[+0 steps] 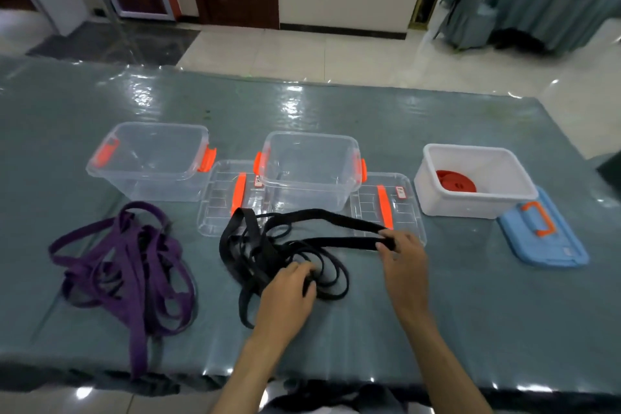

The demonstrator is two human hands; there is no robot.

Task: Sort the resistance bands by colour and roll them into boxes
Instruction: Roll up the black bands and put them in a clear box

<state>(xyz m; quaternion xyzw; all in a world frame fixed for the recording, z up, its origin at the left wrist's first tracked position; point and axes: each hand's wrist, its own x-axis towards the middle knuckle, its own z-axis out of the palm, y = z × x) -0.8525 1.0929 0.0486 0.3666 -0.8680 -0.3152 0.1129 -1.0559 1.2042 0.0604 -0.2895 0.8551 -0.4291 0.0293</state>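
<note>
Gripping the black bands (pixel 268 255), both hands work at the middle of the table (pixel 437 296). Right hand (pixel 401 254): fingers and thumb pinch the folded end of one black band, which is drawn out to the right in two flat strands, lifted over the near edge of a clear lid (pixel 386 208). Left hand (pixel 290 286): fingers curled down onto the black tangle, clasping several strands against the tabletop. The black tangle lies in front of the middle clear box (pixel 309 168), with loose loops spread between the two hands. Purple bands (pixel 127 262) lie in a separate heap to the left, apart from the black ones, one strand running to the near table edge. Left clear box (pixel 151 158): open, orange latches, nothing visible inside; a second clear lid (pixel 228 198) with an orange handle lies flat between the two clear boxes. Middle clear box: open, no bands visible inside. White box (pixel 470 178) on the right: holds a rolled red band (pixel 455 181) on its floor. Blue lid (pixel 544 232) with an orange handle lies flat just beside the white box, on its near right side. Table surface: grey-green glossy cover.
</note>
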